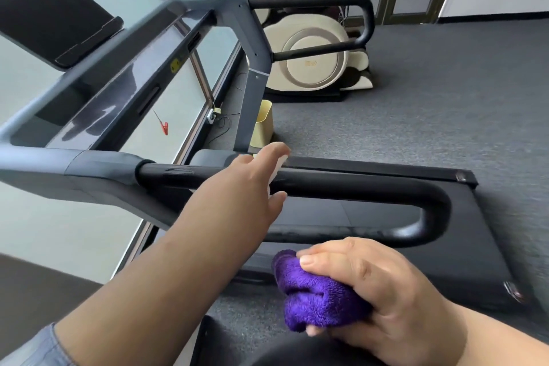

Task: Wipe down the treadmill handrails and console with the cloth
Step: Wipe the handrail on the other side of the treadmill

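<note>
Presently, going left to right: the console (98,92) sits far left, unwiped by appearance. The left hand (249,187) reaches over the near handrail (341,187), fingers loosely curled round a pale object, identity unclear. The right hand (377,291) clenches the purple cloth (315,297) below that handrail, not touching it. Judged: wiping not begun; cloth must rise to the rail. No legible writing.

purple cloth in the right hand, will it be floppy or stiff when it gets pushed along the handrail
Probably floppy: the purple cloth bunches into soft folds inside the right hand. Its fluffy pile suggests it is light and should grip rather than slide on the smooth black handrail.
</note>
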